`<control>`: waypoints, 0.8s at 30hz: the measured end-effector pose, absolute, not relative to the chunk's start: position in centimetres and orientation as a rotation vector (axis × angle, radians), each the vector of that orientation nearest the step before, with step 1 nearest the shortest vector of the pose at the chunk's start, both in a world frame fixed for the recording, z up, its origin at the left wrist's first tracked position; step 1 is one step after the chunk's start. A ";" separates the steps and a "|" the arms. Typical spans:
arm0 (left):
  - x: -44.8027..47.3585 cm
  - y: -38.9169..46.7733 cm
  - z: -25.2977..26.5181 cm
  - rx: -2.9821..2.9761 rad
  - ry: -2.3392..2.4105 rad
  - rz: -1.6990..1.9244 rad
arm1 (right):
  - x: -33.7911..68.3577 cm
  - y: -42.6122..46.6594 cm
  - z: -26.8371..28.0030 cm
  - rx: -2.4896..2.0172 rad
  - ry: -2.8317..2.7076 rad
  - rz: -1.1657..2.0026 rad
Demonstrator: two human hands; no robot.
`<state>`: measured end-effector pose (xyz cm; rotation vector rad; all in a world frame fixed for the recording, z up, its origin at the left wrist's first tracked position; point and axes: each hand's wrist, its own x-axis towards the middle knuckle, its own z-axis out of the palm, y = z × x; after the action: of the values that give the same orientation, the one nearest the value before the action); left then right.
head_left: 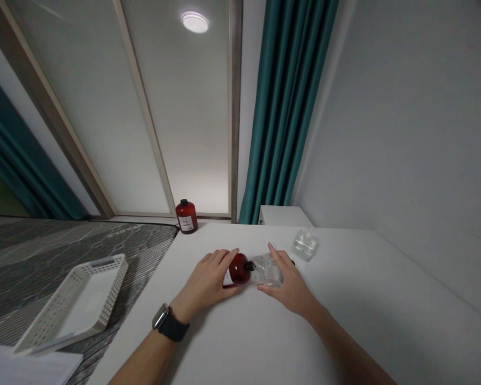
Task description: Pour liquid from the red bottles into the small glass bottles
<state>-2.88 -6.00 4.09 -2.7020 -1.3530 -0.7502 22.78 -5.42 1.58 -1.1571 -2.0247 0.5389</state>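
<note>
My left hand [212, 275] is wrapped round a dark red bottle [239, 269] with a white label, tilted onto its side. Its black neck [249, 266] points right and meets the near end of a clear, transparent bottle [268, 270]. That clear bottle also lies sideways, with my right hand [286, 280] closed round its far side. A small dark tip shows beyond my right fingers; what it belongs to is hidden. Both hands are low over the white table [240, 337].
Another red bottle [187, 216] with a black cap stands upright at the table's far left corner. A clear square glass piece [305, 245] sits behind my right hand. A white perforated basket [78, 299] and papers [28, 366] lie left on a grey patterned surface [144, 240].
</note>
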 end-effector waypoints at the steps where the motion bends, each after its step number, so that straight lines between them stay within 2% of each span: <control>1: -2.9 -6.0 4.1 -2.700 -1.353 -0.741 | 22.8 -5.4 1.6 -1.152 -2.036 0.533; 24: -3.0 -5.9 4.1 -2.702 -1.339 -0.789 | 22.8 -5.4 1.3 -1.186 -2.017 0.560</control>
<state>-2.98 -5.90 4.08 -2.7024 -1.3390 -0.7892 22.76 -5.38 1.33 -1.1860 -2.0174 0.5595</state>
